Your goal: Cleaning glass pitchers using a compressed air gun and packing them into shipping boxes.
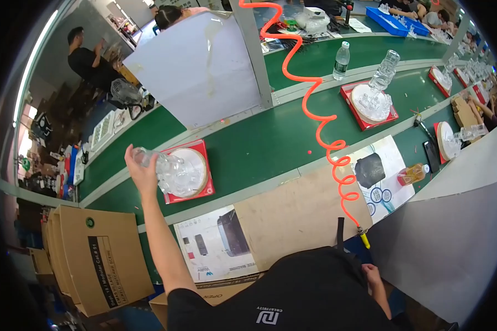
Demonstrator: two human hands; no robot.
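the long green work surface (265, 149) spans the view, with a tall brown carton (124, 267) at its near left. on the green sits a red tray (209, 175) bearing a round white disc (191, 175). a clear container (149, 159) tilts over the disc's left edge; the left hand (142, 172) curls round its outer end, fingers closed on it. the right hand (373, 275) is well apart, fingers bent; i cannot tell whether it holds anything.

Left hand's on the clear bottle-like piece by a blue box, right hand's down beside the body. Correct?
Wrong colour: head view shows a red box. Left hand on the clear bottle-like piece, right hand beside the body: both correct.
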